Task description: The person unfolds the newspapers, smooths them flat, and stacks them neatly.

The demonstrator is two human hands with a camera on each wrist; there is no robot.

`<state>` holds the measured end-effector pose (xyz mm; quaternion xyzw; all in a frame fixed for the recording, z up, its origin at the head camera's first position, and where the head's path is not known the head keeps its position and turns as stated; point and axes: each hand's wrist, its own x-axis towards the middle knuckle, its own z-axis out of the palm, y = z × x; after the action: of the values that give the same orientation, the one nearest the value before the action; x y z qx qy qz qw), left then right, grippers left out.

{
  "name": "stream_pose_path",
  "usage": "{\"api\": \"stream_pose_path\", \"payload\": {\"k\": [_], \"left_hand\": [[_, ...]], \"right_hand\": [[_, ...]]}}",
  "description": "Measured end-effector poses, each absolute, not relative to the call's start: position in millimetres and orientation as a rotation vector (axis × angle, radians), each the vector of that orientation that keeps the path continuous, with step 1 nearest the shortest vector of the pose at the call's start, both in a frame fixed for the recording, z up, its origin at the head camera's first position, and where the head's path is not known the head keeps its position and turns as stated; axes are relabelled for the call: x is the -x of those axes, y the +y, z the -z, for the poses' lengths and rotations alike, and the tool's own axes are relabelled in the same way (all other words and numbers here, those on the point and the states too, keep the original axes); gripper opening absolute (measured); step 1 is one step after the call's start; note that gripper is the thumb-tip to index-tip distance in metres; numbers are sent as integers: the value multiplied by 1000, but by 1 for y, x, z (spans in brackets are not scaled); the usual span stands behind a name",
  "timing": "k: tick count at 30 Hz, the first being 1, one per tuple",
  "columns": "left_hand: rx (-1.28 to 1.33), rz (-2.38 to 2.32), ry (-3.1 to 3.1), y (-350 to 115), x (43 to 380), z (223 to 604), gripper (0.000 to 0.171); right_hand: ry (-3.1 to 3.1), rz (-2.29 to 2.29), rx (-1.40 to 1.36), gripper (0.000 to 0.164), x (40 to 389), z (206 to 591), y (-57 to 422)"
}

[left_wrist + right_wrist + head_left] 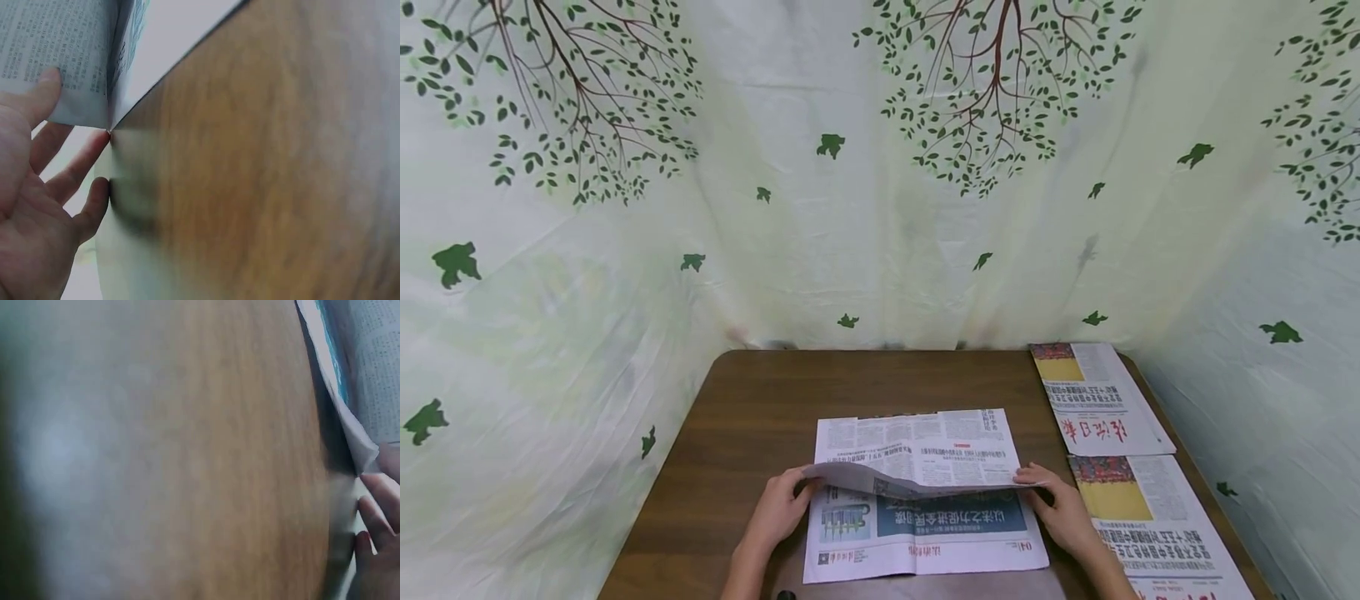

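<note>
An unfolded newspaper (857, 568) lies near the front of the brown table, and one layer of it is lifted in a curved fold across the middle. My left hand (778, 508) pinches the left end of that raised edge. In the left wrist view its thumb (47, 94) presses on the printed page, with other fingers beneath. At the opposite end, my right hand (1063, 512) pinches the right corner of the same layer. The right wrist view shows only part of that hand (381, 519) at the newspaper's corner.
Two folded newspapers, a far one (1108, 408) and a nearer one (1165, 542), lie along the table's right edge. A small black object (786, 595) sits at the bottom, beside the left forearm. Behind the wooden table (737, 417) hangs a leaf-patterned curtain (910, 250).
</note>
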<state>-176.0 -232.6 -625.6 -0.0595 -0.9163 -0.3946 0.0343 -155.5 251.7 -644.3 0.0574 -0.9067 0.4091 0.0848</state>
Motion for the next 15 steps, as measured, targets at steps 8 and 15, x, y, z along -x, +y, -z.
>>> {"api": "stream_pose_path", "payload": {"k": [8, 15], "left_hand": [[288, 1145, -2688, -232, 176, 631, 25], [405, 1060, -2552, -231, 182, 634, 43]], "right_hand": [[-2690, -1159, -93, 19, 158, 634, 253], [-2644, -1158, -110, 18, 155, 629, 258]]}}
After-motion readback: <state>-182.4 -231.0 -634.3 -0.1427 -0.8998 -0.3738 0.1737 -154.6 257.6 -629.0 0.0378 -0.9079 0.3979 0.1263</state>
